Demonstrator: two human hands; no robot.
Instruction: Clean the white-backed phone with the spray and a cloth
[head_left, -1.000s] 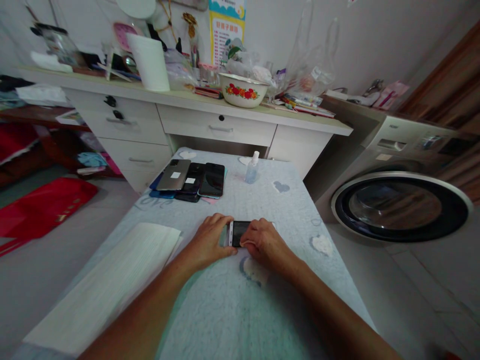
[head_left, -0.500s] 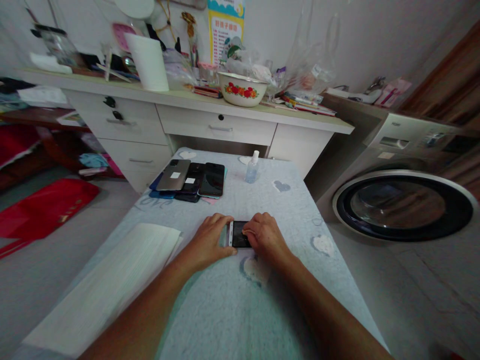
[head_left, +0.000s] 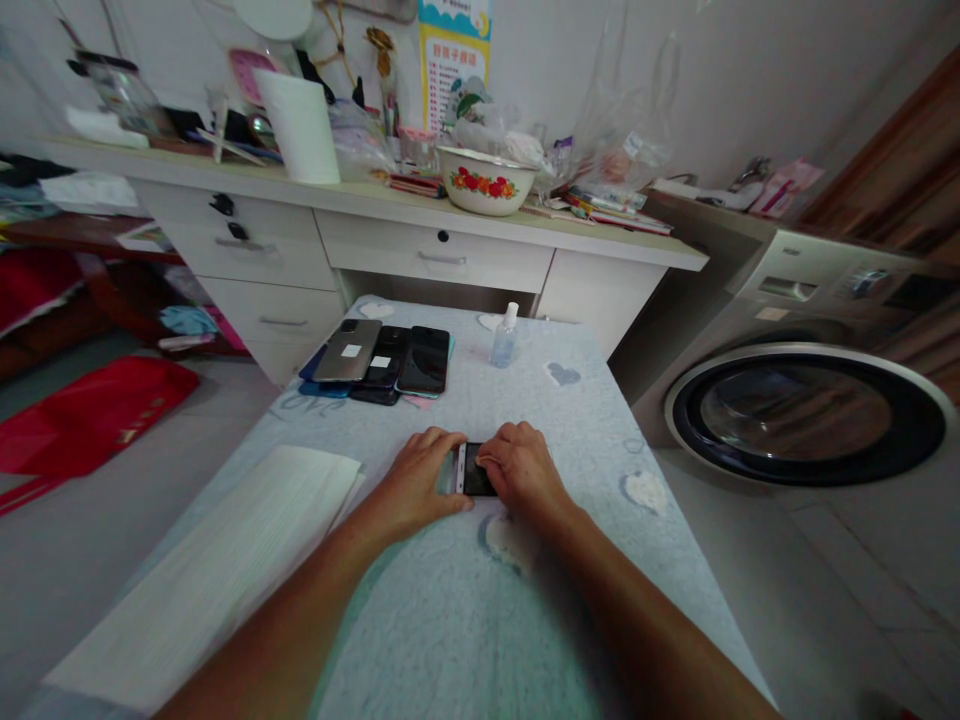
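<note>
A white-framed smartphone [head_left: 472, 478] lies screen up on the patterned cloth of the table, its right part covered by my right hand. My left hand [head_left: 420, 485] grips the phone's left end, thumb at the near edge and fingers at the far edge. With fingers bunched together, my right hand [head_left: 523, 465] presses on the dark screen. Something pale shows at its fingertips, too small to name. Beyond the hands stands a clear spray bottle [head_left: 504, 342] with a white cap. Several stacked phones [head_left: 424, 360] lie to its left.
Folded whitish sheets [head_left: 217, 570] lie along the table's left side. Behind the table is a white cabinet [head_left: 495, 258] with a flowered enamel bowl [head_left: 487, 185] and a paper roll [head_left: 300, 130] on top. A washing machine [head_left: 787, 290] stands right; a red bag [head_left: 90, 420] lies on the floor left.
My right hand has slid slightly left across the phone's screen, covering more of it. My left hand stays at the phone's left end.
</note>
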